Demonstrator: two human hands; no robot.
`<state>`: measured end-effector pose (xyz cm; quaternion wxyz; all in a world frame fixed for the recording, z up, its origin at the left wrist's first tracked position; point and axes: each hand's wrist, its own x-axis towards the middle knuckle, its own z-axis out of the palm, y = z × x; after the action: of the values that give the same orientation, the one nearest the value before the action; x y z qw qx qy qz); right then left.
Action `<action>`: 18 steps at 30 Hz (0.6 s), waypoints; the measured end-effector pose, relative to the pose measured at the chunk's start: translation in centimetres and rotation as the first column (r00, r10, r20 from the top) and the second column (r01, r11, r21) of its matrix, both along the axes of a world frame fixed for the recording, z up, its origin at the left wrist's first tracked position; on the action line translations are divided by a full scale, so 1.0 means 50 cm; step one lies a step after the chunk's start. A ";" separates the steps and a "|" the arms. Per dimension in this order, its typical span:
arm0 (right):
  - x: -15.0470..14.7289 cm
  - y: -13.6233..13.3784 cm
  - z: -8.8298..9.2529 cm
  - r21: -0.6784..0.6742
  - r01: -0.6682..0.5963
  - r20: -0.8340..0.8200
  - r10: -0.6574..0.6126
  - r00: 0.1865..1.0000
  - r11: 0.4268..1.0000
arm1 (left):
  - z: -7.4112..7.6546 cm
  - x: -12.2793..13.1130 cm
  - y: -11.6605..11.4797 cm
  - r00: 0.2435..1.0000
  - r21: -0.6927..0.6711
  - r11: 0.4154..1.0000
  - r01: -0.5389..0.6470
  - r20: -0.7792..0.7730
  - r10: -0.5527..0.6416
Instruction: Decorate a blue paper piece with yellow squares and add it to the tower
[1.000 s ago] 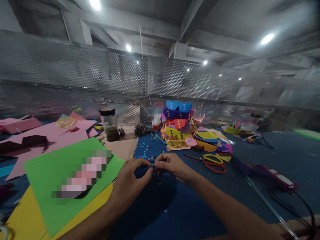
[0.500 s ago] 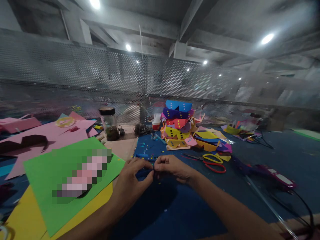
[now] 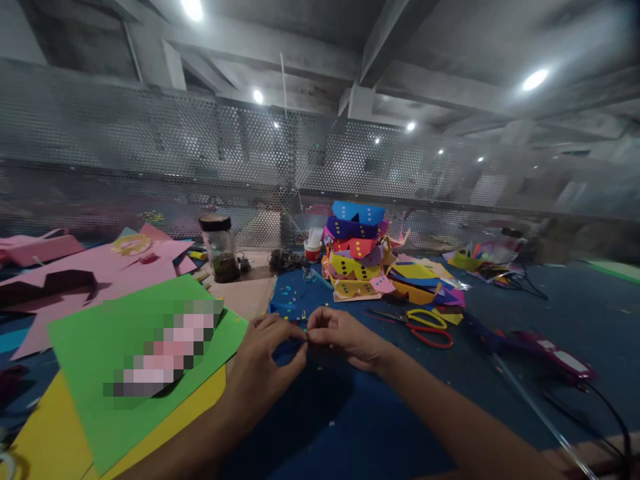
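Several masks (image 3: 356, 230) seem done near the worktop's (image 3: 390, 427) far edge; left hand (image 3: 267, 350) and right hand (image 3: 345, 338) pinch something tiny (image 3: 307, 336), likely unfinished.

Bright lights (image 3: 535, 80) glow beneath a grey ceiling (image 3: 500, 33) with heavy beams (image 3: 393, 43), above a perforated screen (image 3: 225, 147) behind the blue tabletop (image 3: 500, 293).
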<state>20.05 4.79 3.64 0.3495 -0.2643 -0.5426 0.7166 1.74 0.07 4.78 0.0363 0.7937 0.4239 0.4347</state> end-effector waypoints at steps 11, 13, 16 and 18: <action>-0.013 -0.020 0.010 0.652 0.198 0.176 -0.400 0.900 0.732 | 0.002 -0.010 0.010 0.997 0.008 0.997 -0.080 -0.008 0.080; -0.010 -0.016 0.010 0.647 0.167 0.188 -0.368 0.911 0.744 | 0.002 -0.011 0.011 0.997 0.011 0.997 -0.075 -0.020 0.075; -0.005 -0.010 0.010 0.642 0.140 0.212 -0.349 0.913 0.754 | 0.002 -0.011 0.014 0.997 0.021 0.998 -0.056 -0.053 0.057; -0.003 -0.008 0.011 0.648 0.131 0.227 -0.355 0.907 0.751 | 0.002 -0.010 0.016 0.997 0.027 0.999 -0.046 -0.065 0.047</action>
<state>19.89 4.38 4.18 0.4102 -0.3225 -0.7585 0.3903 1.24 0.87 4.87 0.0021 0.7979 0.4377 0.4145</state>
